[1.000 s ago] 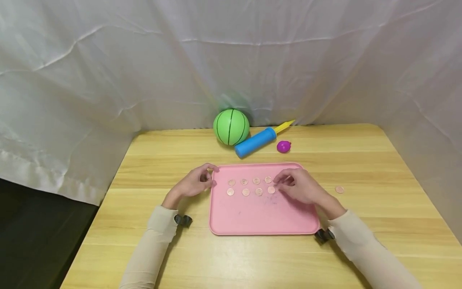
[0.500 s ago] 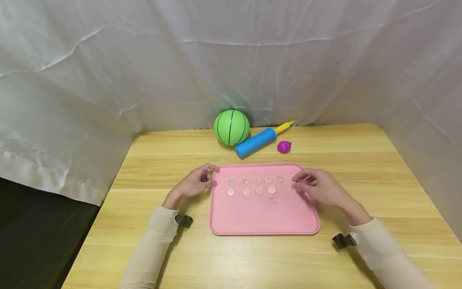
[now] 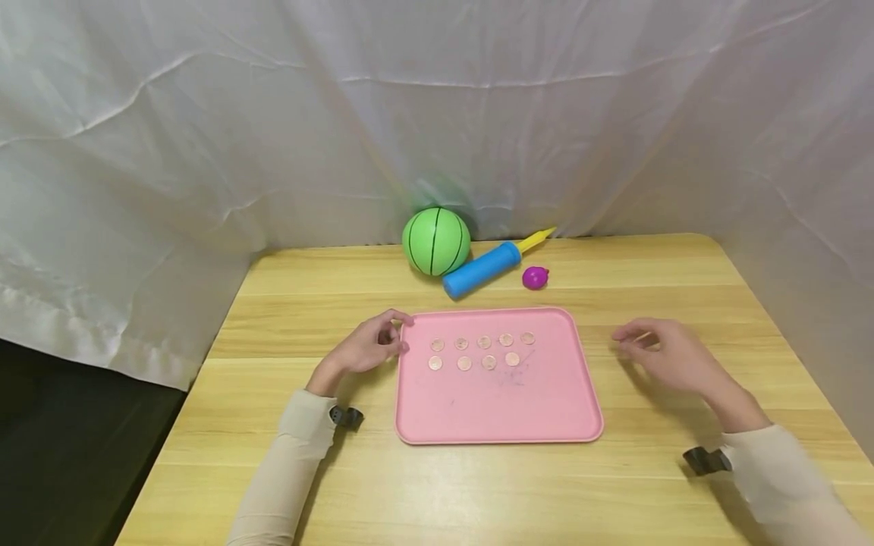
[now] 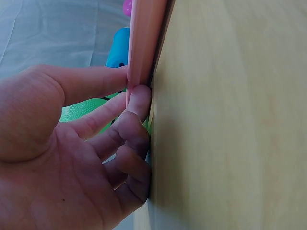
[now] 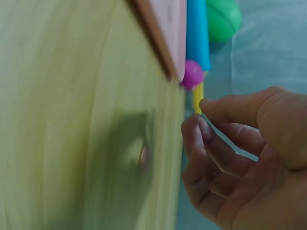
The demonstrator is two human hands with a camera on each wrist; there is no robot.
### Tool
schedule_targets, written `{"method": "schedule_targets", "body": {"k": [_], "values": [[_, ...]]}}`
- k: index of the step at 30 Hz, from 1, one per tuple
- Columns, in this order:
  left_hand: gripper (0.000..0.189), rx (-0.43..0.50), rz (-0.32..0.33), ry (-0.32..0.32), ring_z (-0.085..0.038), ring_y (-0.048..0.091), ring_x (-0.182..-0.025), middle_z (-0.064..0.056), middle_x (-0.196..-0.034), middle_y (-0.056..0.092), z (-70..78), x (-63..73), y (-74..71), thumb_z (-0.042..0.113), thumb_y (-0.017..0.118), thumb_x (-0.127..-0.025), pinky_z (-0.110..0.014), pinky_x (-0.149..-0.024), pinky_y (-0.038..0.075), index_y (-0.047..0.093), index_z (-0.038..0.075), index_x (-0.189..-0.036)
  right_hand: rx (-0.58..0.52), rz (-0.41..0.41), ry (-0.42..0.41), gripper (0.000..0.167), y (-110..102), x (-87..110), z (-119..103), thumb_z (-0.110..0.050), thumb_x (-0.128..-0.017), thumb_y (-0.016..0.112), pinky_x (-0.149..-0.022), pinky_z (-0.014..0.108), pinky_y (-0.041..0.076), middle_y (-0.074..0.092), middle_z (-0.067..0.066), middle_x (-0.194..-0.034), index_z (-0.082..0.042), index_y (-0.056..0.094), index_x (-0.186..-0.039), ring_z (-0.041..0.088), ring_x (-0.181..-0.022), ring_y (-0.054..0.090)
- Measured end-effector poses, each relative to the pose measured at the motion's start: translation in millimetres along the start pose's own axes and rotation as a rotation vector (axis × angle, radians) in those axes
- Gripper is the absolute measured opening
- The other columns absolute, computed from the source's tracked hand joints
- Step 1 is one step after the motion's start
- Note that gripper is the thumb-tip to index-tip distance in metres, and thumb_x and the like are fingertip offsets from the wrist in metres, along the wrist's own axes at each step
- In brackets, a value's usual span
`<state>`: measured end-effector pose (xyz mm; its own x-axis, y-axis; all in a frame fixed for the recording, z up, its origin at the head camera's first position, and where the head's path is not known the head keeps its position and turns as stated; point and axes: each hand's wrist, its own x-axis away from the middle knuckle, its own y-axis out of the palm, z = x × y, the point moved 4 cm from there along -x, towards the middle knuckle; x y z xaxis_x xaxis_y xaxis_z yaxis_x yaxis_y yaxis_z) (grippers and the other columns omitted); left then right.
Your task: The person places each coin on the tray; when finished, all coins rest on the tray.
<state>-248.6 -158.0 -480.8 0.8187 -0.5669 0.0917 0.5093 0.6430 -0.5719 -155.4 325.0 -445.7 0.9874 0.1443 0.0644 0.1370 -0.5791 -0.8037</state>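
Observation:
A pink tray lies on the wooden table, bearing copper-coloured coins in two rows, the back row one coin longer than the front. At its left edge, my left hand pinches the rim between thumb and fingers; the left wrist view shows the thumb against the tray wall. My right hand hovers right of the tray, its fingers loosely bent with nothing held. Below it, a single coin lies on the table in the right wrist view; the hand hides it from the head view.
Behind the tray are a green ball, a blue pump with a yellow nozzle, and a small purple balloon-like thing. A pale curtain hangs along the table's back and sides.
My right hand has left a coin at the right end of the back row, then moved right, off the tray and over the table. The left hand has stayed at the rim.

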Motion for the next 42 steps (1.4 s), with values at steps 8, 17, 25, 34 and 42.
{"method": "schedule_targets", "body": {"k": [8, 17, 25, 34, 42], "values": [[0.044, -0.005, -0.001, -0.007, -0.017, 0.054, -0.083, -0.011, -0.095, 0.063, -1.4, 1.5, -0.4, 0.004, 0.072, -0.102, -0.027, -0.077, 0.046, 0.06, 0.001, -0.144, 0.015, 0.006, 0.035, 0.021, -8, 6.7, 30, -0.015, -0.106, 0.071, -0.074, 0.025, 0.057, 0.083, 0.015, -0.11, -0.002, 0.077, -0.122, 0.028, -0.096, 0.078], [0.044, 0.008, -0.002, -0.003, -0.017, 0.054, -0.083, -0.011, -0.096, 0.064, -1.5, 1.0, 0.5, 0.004, 0.072, -0.102, -0.026, -0.075, 0.046, 0.06, 0.001, -0.144, 0.092, 0.027, -0.013, 0.032, -7, 10.3, 37, -0.025, -0.102, 0.079, -0.08, 0.034, 0.059, 0.082, 0.021, -0.111, 0.001, 0.079, -0.12, 0.032, -0.095, 0.077], [0.044, 0.006, -0.002, -0.004, -0.017, 0.053, -0.082, -0.011, -0.095, 0.064, -1.0, 0.6, 0.6, 0.004, 0.072, -0.102, -0.026, -0.075, 0.046, 0.059, 0.001, -0.144, 0.102, 0.047, -0.014, 0.029, -3, 8.6, 41, -0.024, -0.099, 0.082, -0.078, 0.033, 0.057, 0.08, 0.022, -0.11, 0.0, 0.08, -0.115, 0.03, -0.093, 0.076], [0.044, 0.001, 0.003, -0.011, -0.017, 0.053, -0.083, -0.011, -0.095, 0.063, -1.3, 0.6, 0.8, 0.004, 0.072, -0.102, -0.026, -0.075, 0.046, 0.06, 0.002, -0.144, 0.109, -0.026, 0.002, 0.023, -2, 4.5, 40, -0.02, -0.102, 0.077, -0.08, 0.04, 0.058, 0.076, 0.017, -0.105, 0.001, 0.075, -0.111, 0.03, -0.094, 0.071], [0.044, 0.005, 0.0, 0.001, -0.017, 0.054, -0.083, -0.011, -0.095, 0.064, -1.5, -0.8, -0.2, 0.004, 0.072, -0.102, -0.026, -0.076, 0.046, 0.059, 0.002, -0.144, 0.039, 0.005, 0.0, 0.018, -2, 5.7, 41, -0.022, -0.104, 0.077, -0.078, 0.022, 0.055, 0.077, 0.009, -0.103, -0.005, 0.076, -0.111, 0.018, -0.094, 0.07]]}}
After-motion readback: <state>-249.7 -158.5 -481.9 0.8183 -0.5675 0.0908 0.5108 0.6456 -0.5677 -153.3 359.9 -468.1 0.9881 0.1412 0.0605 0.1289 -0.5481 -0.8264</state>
